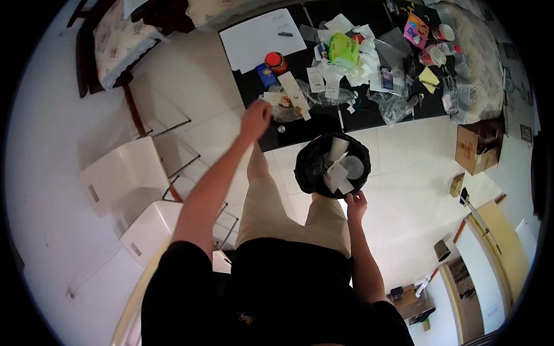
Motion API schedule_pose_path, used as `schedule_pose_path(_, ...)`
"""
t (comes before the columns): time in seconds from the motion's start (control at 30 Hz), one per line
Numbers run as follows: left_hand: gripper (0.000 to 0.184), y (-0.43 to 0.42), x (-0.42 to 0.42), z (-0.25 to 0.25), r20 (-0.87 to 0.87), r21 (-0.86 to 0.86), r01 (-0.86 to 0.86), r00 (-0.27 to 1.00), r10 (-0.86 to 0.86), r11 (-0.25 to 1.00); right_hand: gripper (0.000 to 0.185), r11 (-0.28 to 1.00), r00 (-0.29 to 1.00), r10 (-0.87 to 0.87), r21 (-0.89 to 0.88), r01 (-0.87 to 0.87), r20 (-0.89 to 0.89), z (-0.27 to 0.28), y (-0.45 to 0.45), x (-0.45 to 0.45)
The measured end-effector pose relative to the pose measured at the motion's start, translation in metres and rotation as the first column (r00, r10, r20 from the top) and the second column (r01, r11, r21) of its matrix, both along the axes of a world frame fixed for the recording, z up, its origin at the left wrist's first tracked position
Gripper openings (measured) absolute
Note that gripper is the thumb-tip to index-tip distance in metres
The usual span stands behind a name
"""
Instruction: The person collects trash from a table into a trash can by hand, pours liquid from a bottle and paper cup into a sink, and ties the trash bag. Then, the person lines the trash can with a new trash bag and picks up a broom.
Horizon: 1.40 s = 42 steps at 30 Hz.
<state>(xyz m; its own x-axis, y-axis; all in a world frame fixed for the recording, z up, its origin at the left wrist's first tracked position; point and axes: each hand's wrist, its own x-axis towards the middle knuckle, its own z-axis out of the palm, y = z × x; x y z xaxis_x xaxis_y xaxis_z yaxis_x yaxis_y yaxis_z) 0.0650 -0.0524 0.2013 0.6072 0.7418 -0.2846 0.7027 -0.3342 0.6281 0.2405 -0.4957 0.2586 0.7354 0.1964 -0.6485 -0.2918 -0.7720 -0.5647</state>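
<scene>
My left hand [257,120] is at the near left corner of the black table, its fingers curled against the edge of a crumpled clear plastic wrapper and paper [281,102]. Whatever those fingers hold, if anything, is too small to make out. A long pale strip of card [295,95] lies across the wrapper. Down by my legs, my right hand [356,206] grips the rim of a trash bin [304,180] lined with a black bag. Inside the bin are a white cup [339,149], a clear round plastic lid or container [352,166] and white paper pieces [337,176].
On the black table [306,131] are a red-lidded jar [276,62], a blue packet [266,75], white sheets [262,40], a green bag [343,49] and crumpled plastic. White chairs [124,176] stand left. A cardboard box [478,147] sits right, below a covered sofa [476,63].
</scene>
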Motion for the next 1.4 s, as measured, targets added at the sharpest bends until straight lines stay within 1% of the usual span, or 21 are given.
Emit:
schedule_pose_path(0.03,0.025,0.036,-0.007,-0.021,-0.106,0.175,0.163,0.984,-0.146,0.971,0.018,1.000,1.000,-0.023,0.005,0.023,0.006,-0.003,0.002,-0.005)
schedule_pose_path(0.1,0.036,0.096,-0.017,-0.064,-0.301,0.280,0.532,0.839,-0.453,0.799,0.012,0.998,0.995,-0.053,-0.023,0.052,-0.082,0.010,0.007,-0.019)
schedule_pose_path(0.17,0.042,0.134,-0.005,-0.085,-0.450,0.324,0.736,0.672,-0.588,0.594,0.011,0.991,0.987,-0.131,0.000,0.132,-0.089,0.016,0.014,-0.035)
schedule_pose_path(0.2,0.045,0.150,-0.004,-0.100,-0.449,0.318,0.785,0.619,-0.645,0.532,0.009,0.987,0.982,-0.156,0.017,0.159,-0.107,0.011,0.009,-0.048)
schedule_pose_path(0.33,0.047,0.172,0.018,-0.126,-0.364,0.282,0.843,0.535,-0.762,0.458,0.009,0.917,0.908,-0.387,0.040,0.398,-0.160,0.029,0.045,-0.075)
schedule_pose_path(0.43,0.045,0.176,0.014,-0.139,-0.398,0.337,0.859,0.500,-0.769,0.385,0.010,0.871,0.860,-0.477,0.031,0.490,-0.179,0.033,0.064,-0.098)
schedule_pose_path(0.53,0.046,0.174,0.010,-0.142,-0.505,0.247,0.904,0.427,-0.750,0.349,0.008,0.826,0.814,-0.547,0.034,0.563,-0.198,0.037,0.072,-0.118)
schedule_pose_path(0.63,0.046,0.167,-0.005,-0.127,-0.418,0.205,0.839,0.541,-0.730,0.505,0.007,0.800,0.783,-0.584,0.017,0.600,-0.214,0.049,0.072,-0.138)
schedule_pose_path(0.7,0.047,0.152,-0.026,-0.107,-0.421,0.150,0.898,0.436,-0.796,0.413,0.008,0.788,0.775,-0.593,0.042,0.615,-0.219,0.056,0.074,-0.150)
schedule_pose_path(0.77,0.053,0.148,-0.030,-0.067,-0.126,0.175,0.785,0.617,-0.777,0.595,0.010,0.747,0.744,-0.637,0.075,0.660,-0.202,0.038,0.080,-0.156)
schedule_pose_path(0.83,0.066,0.109,-0.027,-0.036,-0.175,-0.107,0.810,0.555,-0.813,0.576,0.011,0.753,0.744,-0.642,0.031,0.658,-0.187,0.061,0.063,-0.160)
schedule_pose_path(0.9,0.068,0.077,-0.003,0.013,0.033,0.115,0.853,0.508,-0.861,0.508,0.012,0.736,0.735,-0.660,0.062,0.674,-0.156,0.051,0.058,-0.160)
schedule_pose_path(0.93,0.070,0.062,0.024,0.044,0.099,0.110,0.786,0.600,-0.794,0.608,0.013,0.727,0.729,-0.670,0.072,0.683,-0.142,0.049,0.054,-0.161)
schedule_pose_path(0.97,0.070,0.045,0.049,0.071,0.199,0.096,0.752,0.628,-0.753,0.652,0.014,0.731,0.731,-0.669,0.058,0.680,-0.130,0.050,0.051,-0.160)
schedule_pose_path(1.03,0.071,0.012,0.109,0.103,0.396,0.070,0.678,0.654,-0.644,0.732,0.015,0.742,0.742,-0.663,0.048,0.669,-0.099,0.038,0.052,-0.136)
schedule_pose_path(1.1,0.073,-0.037,0.139,0.130,0.506,0.030,0.672,0.628,-0.591,0.740,0.016,0.740,0.743,-0.662,0.071,0.668,-0.097,0.043,0.042,-0.125)
schedule_pose_path(1.2,0.065,-0.104,0.178,0.130,0.453,-0.061,0.891,0.426,-0.783,0.450,0.016,0.734,0.740,-0.665,0.092,0.672,-0.102,0.042,0.025,-0.098)
schedule_pose_path(1.3,0.051,-0.128,0.237,0.099,0.417,-0.013,0.818,0.527,-0.740,0.575,0.019,0.763,0.766,-0.640,0.074,0.642,-0.060,0.029,-0.002,-0.049)
schedule_pose_path(1.33,0.035,-0.130,0.267,0.091,0.442,0.028,0.682,0.647,-0.621,0.731,0.020,0.794,0.795,-0.605,0.051,0.606,-0.042,0.021,-0.013,-0.034)
schedule_pose_path(1.37,0.027,-0.135,0.294,0.057,0.445,-0.022,0.569,0.742,-0.502,0.822,0.020,0.824,0.823,-0.567,0.010,0.567,-0.023,0.019,-0.028,-0.019)
schedule_pose_path(1.4,0.025,-0.132,0.321,0.029,0.372,0.031,0.471,0.813,-0.447,0.882,0.021,0.854,0.854,-0.520,-0.026,0.520,-0.011,0.014,-0.038,0.002)
